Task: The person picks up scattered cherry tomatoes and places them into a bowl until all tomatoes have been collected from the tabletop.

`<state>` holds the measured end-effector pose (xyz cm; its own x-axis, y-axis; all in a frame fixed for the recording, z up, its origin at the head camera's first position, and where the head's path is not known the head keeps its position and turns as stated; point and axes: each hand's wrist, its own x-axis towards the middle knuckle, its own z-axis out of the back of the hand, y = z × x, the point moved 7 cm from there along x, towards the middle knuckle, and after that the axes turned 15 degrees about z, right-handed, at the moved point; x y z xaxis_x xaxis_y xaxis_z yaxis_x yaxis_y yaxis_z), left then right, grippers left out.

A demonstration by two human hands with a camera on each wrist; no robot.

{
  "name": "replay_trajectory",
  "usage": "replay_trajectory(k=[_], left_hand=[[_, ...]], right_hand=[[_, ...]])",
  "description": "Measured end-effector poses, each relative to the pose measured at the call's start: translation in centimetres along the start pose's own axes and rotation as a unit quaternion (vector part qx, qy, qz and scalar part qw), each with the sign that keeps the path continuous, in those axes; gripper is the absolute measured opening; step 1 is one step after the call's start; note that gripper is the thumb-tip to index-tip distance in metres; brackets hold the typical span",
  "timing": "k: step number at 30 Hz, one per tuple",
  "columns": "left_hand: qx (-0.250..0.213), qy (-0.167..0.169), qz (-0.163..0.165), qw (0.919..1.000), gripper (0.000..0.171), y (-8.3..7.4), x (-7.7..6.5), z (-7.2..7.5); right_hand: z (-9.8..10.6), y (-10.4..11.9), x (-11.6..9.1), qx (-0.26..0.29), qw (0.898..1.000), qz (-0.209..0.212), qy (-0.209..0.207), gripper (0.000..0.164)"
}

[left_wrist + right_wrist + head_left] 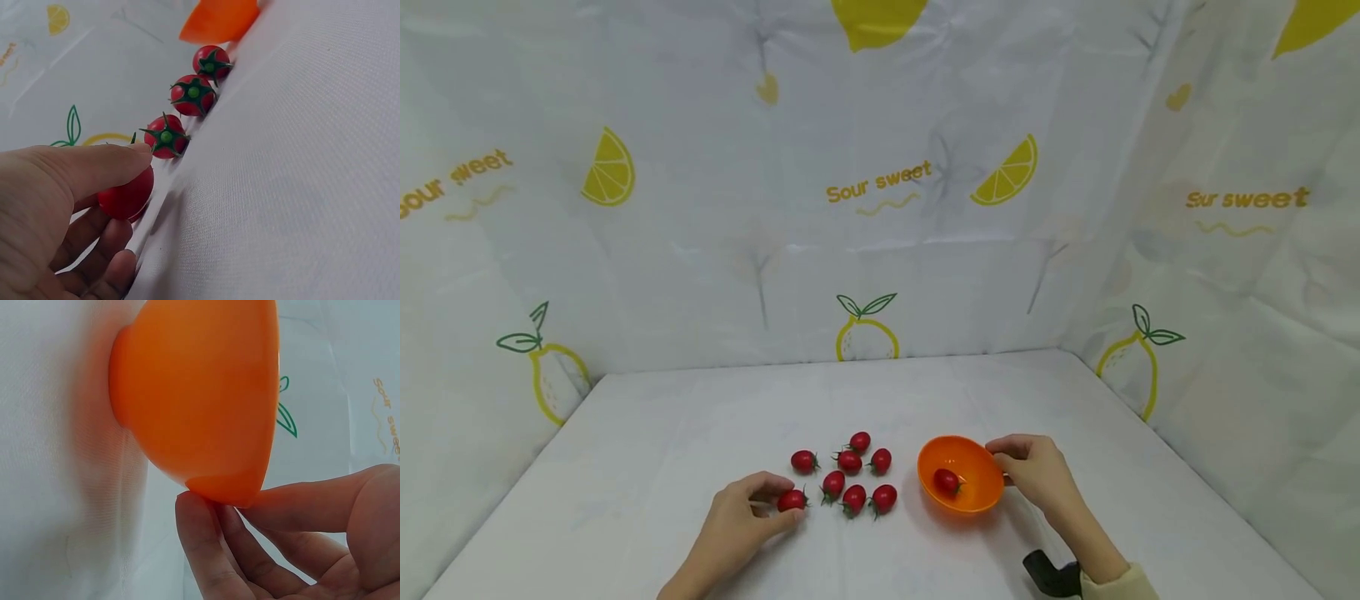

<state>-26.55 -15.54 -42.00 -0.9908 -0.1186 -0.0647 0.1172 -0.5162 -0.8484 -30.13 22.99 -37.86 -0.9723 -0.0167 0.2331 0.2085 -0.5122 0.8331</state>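
Note:
My left hand [737, 512] pinches a cherry tomato [792, 500] between thumb and fingers, low over the white cloth. In the left wrist view the thumb lies across the top of this red tomato [128, 194], with fingers curled beneath it. Several more cherry tomatoes [853, 500] with green stem tops lie loosely grouped to its right. At the right, an orange bowl [981, 492] contains one cherry tomato [946, 481]. My right hand [1037, 471] holds the bowl by its right edge. In the right wrist view, thumb and fingertips meet at the bowl's rim and outer wall [200, 406].
A white cloth [700, 425] covers the table. Behind and to the sides hang white sheets [715, 275] printed with lemons and lettering. A black strap-like piece [1051, 575] sits by the right wrist, near a pale sleeve [1120, 583].

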Motion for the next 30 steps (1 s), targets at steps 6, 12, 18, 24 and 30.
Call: replay_trajectory(k=[6,12,18,24,30], left_hand=[[-0.022,-0.011,0.016,0.9996,0.034,-0.1,0.0,0.0],[-0.041,-0.022,0.023,0.9987,0.036,-0.3,-0.2,0.0],[-0.066,-0.03,0.012,0.9973,0.033,-1.6,0.1,-0.3],[-0.078,-0.014,-0.025,0.9965,0.033,-4.3,0.2,-1.3],[-0.084,0.004,-0.056,0.9948,0.033,-7.0,0.1,-2.7]], right_hand=[[0.2,0.4,-0.1,-0.004,1.0,0.004,-0.001,0.017],[0.2,0.1,-0.2,-0.004,1.0,-0.003,-0.005,0.017],[0.2,-0.1,0.0,-0.005,1.0,-0.005,-0.005,0.019],[0.2,-0.1,0.0,-0.006,1.0,-0.008,-0.008,0.018],[0.1,-0.1,-0.1,-0.008,1.0,-0.011,-0.005,0.018]])
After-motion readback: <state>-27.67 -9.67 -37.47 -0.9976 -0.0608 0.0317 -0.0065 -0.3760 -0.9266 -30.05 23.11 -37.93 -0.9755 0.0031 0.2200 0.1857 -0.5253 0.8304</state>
